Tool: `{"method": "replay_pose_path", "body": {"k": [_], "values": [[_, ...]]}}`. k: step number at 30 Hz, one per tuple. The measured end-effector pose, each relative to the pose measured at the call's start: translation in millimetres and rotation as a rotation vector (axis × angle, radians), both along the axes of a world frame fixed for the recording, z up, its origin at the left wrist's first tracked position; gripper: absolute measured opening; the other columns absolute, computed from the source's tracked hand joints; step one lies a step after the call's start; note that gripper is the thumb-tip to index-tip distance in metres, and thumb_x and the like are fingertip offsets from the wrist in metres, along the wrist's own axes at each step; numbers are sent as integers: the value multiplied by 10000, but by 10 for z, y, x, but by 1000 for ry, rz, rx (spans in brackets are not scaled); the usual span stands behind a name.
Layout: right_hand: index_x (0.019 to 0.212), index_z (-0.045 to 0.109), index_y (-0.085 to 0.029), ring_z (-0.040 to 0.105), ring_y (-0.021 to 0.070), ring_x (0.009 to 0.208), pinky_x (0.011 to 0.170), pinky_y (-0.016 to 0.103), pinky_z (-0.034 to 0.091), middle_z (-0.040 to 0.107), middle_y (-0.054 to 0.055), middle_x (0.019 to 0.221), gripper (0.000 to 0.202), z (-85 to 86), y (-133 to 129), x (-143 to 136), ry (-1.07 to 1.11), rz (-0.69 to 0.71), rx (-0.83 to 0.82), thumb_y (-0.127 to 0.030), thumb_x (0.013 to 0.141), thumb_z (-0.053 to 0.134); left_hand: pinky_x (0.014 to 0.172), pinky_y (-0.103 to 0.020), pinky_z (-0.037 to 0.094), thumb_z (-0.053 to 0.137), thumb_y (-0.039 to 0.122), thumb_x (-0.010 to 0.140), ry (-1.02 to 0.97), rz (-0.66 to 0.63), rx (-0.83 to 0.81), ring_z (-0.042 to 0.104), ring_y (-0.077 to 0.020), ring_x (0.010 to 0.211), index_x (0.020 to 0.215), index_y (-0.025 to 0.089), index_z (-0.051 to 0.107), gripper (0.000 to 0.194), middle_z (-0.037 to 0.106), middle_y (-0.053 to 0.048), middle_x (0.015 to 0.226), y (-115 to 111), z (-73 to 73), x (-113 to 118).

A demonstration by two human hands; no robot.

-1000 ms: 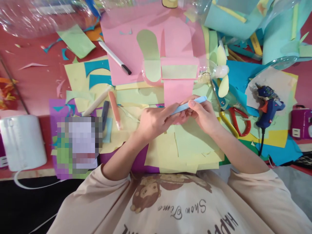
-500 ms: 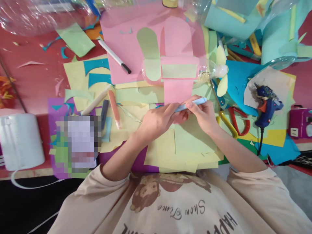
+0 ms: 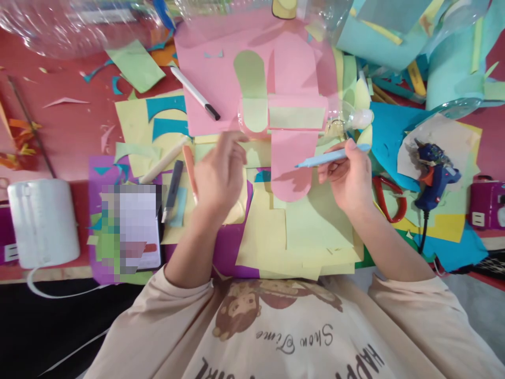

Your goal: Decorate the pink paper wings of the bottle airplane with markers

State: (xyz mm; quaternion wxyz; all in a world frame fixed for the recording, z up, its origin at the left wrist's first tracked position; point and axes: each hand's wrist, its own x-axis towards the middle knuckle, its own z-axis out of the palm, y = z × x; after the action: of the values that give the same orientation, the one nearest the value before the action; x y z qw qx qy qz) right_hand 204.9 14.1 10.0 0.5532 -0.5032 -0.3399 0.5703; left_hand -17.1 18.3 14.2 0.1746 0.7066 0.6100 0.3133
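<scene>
Blue: pinching pen (image 3: 330, 157) in right hand (image 3: 352, 181); half-curling left hand (image 3: 220, 179), hold unclear; could mark pink strip (image 3: 290, 184) by drifting

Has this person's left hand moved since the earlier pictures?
Yes. Judged against the pink paper strip, which it overlapped before, the left hand has moved left and come off the light blue pen.

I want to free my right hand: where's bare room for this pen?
For the blue pen, two red table patches: one left, bordered by the white case, stick and yellow paper, with scraps nearby; one right, between teal cylinder, purple box and the papers under the glue gun. Crowded: around the phone and scissors.
</scene>
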Motion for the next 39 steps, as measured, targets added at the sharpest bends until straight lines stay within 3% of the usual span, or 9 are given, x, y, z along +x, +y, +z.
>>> {"method": "replay_pose_path", "body": {"k": [3, 7, 12, 15, 19, 22, 28, 34, 39], "values": [[678, 585, -224, 531, 109, 411, 417, 258, 438, 573, -21, 505, 439, -4, 32, 22, -1, 14, 2, -618, 856, 514, 920, -410, 444, 481, 124, 832, 110, 80, 109, 619, -188, 944, 991, 261, 589, 237, 694, 14, 945, 113, 1, -166], [675, 586, -226, 535, 113, 414, 426, 268, 430, 566, -20, 501, 461, -19, 41, 23, -17, 19, 13, -627, 871, 473, 1150, -543, 193, 532, 188, 876, 123, 66, 98, 492, -242, 1227, 1010, 300, 621, 197, 625, 19, 1180, 92, 79, -177], [669, 585, -222, 497, 102, 386, 404, 262, 385, 568, -26, 487, 434, -28, 46, 9, 28, -5, 0, -592, 875, 491, 878, -350, 492, 439, 235, 932, 102, -97, 13, 637, -177, 927, 1067, 245, 627, 232, 691, -30, 988, -51, 166, 24], [674, 589, -221, 503, 108, 399, 420, 271, 397, 573, -21, 502, 420, -41, 47, 16, 51, 14, -12, -586, 866, 508, 792, -244, 506, 473, 229, 922, -72, -244, -107, 636, -114, 855, 1275, 227, 537, 358, 696, -23, 1052, -49, 75, 125], [663, 554, -234, 483, 117, 415, 446, 288, 392, 519, -19, 499, 475, -56, 62, 41, -57, 36, 6, -651, 861, 446, 750, -207, 500, 516, 207, 880, -296, -225, -160, 602, -88, 780, 1157, 197, 634, 302, 699, -31, 1008, -9, -118, 197], [676, 540, -234, 545, 133, 504, 518, 303, 439, 610, 29, 634, 483, -35, 74, 50, -179, 28, 36, -655, 864, 395, 705, -195, 491, 531, 190, 834, -383, -238, -212, 580, -82, 712, 1174, 168, 612, 350, 660, 4, 801, -38, -194, 219], [814, 636, -223, 497, 94, 403, 429, 306, 400, 726, 77, 1038, 406, 25, 53, 49, -117, 99, 7, -577, 843, 439, 613, -163, 445, 495, 117, 789, -242, -348, -269, 498, -53, 569, 1271, 169, 505, 485, 588, 52, 729, -150, -198, 203], [801, 668, -222, 527, 104, 412, 403, 298, 379, 733, 72, 936, 408, -16, 36, 60, -131, 132, -18, -551, 874, 439, 621, -190, 420, 469, 81, 794, -77, -379, -111, 466, -62, 548, 1248, 173, 510, 465, 567, 61, 683, -115, -287, 165], [664, 667, -190, 327, 52, 329, 330, 272, 150, 660, 41, 676, 533, -16, 19, 65, -206, 105, 16, -609, 891, 427, 642, -205, 434, 481, 97, 816, -65, -389, -132, 497, -67, 550, 1213, 175, 508, 406, 584, 57, 696, -137, -318, 165]]}}
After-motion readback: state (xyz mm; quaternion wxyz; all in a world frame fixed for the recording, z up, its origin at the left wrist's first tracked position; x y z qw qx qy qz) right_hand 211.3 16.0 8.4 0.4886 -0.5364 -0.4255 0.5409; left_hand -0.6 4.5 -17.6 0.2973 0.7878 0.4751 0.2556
